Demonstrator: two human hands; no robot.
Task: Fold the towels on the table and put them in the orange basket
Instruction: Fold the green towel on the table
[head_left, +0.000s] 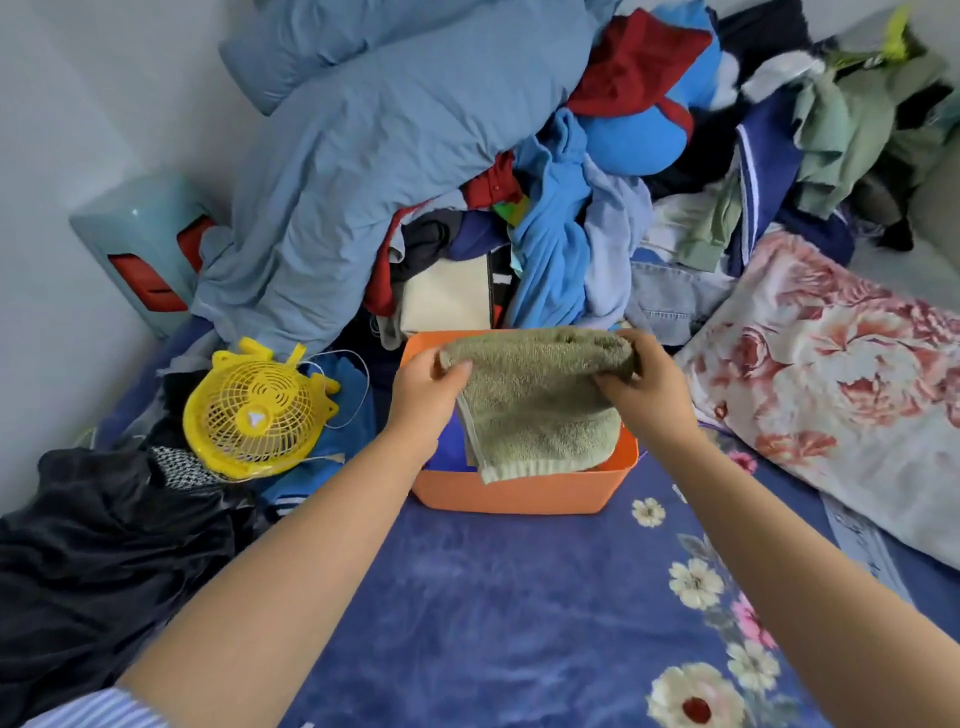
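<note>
Left hand (423, 387) and right hand (641, 384) each pinch a far corner of the folded green towel (535, 410), holding it over the orange basket (511, 493), its near edge draping over the basket's near rim. A yellow fan (254, 413) lies to the left.

Pale grey-white wall (67, 104) at left, evenly lit by soft daylight (no hard shadows). Bed covered by a dark blue floral sheet (467, 597); floral pillow (831, 374) at right. Teal cabinet with red drawers (140, 244) against the wall, clothes heap (519, 182) behind.
</note>
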